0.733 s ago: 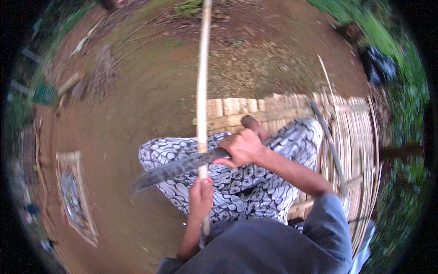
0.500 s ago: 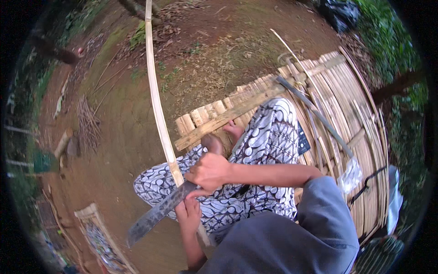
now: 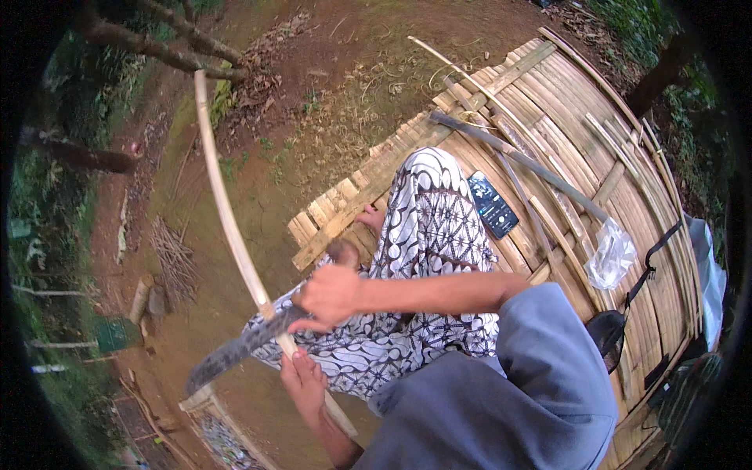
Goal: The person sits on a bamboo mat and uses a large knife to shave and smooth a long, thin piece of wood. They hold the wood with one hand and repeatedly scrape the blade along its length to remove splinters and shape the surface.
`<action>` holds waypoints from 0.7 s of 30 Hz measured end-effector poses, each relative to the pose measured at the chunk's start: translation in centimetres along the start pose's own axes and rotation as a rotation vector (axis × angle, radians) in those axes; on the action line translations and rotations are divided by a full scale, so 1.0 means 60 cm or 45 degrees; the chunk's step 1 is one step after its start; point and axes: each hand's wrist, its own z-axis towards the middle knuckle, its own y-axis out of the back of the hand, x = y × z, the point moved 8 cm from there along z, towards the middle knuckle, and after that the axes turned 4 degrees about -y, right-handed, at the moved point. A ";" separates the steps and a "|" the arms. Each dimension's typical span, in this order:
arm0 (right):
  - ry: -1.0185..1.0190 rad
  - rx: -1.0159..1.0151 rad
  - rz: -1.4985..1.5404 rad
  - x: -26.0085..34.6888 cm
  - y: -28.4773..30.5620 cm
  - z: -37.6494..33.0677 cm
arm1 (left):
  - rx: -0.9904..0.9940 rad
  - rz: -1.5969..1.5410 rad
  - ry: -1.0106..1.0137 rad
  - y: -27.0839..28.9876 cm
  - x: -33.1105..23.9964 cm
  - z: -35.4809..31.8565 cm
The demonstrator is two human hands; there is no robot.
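My right hand [image 3: 329,294] grips the handle of a long dark machete [image 3: 235,351], whose blade lies across a pale bamboo strip [image 3: 223,200] and points down to the left. My left hand [image 3: 304,384] holds the lower part of that strip just below the blade. The strip runs up and away to the upper left over the dirt ground. Both hands are over my lap, which is covered by a black-and-white patterned cloth [image 3: 431,235].
I sit on a slatted bamboo platform [image 3: 564,110]. On it lie a dark phone [image 3: 493,204], long bamboo slats [image 3: 517,157], a clear plastic bag [image 3: 611,254] and a black strapped bag [image 3: 615,329]. A bundle of thin sticks [image 3: 174,262] lies on the dirt at left.
The view has swung, so the bamboo strip now leans to the upper left instead of standing upright. The machete blade has slid lower along the strip, toward my left hand.
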 end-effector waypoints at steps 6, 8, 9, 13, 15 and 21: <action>0.204 -0.214 0.039 0.024 0.031 -0.017 | 0.083 0.073 -0.081 -0.002 -0.010 -0.030; 0.121 -0.327 0.077 0.016 0.038 -0.019 | 0.058 0.056 -0.074 -0.008 -0.018 -0.043; 0.132 -0.273 0.085 0.031 0.031 -0.020 | 0.039 0.052 -0.068 -0.005 -0.025 -0.041; 0.239 -0.158 0.109 0.078 0.028 -0.038 | 0.037 0.074 -0.058 -0.002 -0.010 -0.054; 0.202 -0.148 0.076 0.044 0.042 -0.012 | 0.099 0.081 -0.027 -0.020 -0.008 -0.083; -0.265 -0.147 0.204 -0.064 0.085 0.016 | 0.026 0.090 -0.023 -0.002 -0.019 -0.112</action>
